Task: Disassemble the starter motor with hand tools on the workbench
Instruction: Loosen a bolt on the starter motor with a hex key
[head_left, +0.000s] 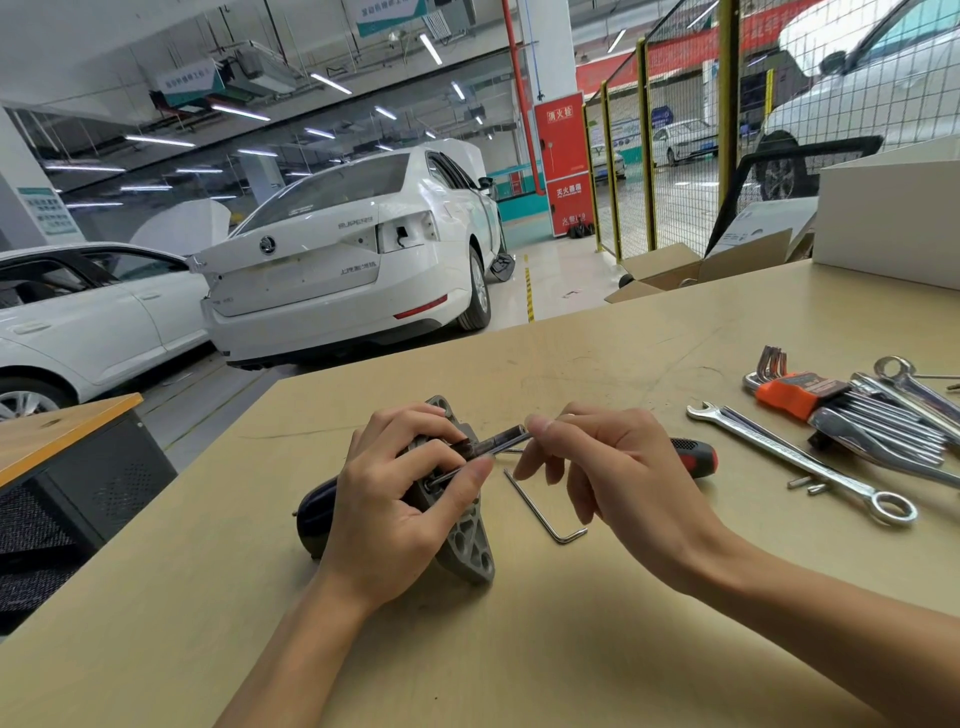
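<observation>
The starter motor (465, 545) lies on the workbench (571, 353), its dark body pointing left and its grey ribbed mounting flange facing right. My left hand (395, 499) wraps over the flange and grips it. A dark shaft (498, 439) sticks out of the flange to the right. My right hand (602, 467) pinches the end of that shaft between thumb and forefinger. A thin long bolt runs just below the shaft, under my left thumb.
An L-shaped hex key (540, 512) lies beside the flange. A red-black screwdriver handle (696, 457) shows behind my right hand. Combination wrenches (800, 462), an orange hex-key set (800, 392) and two small pins (808, 484) lie right. A white box (888, 218) stands at the back right.
</observation>
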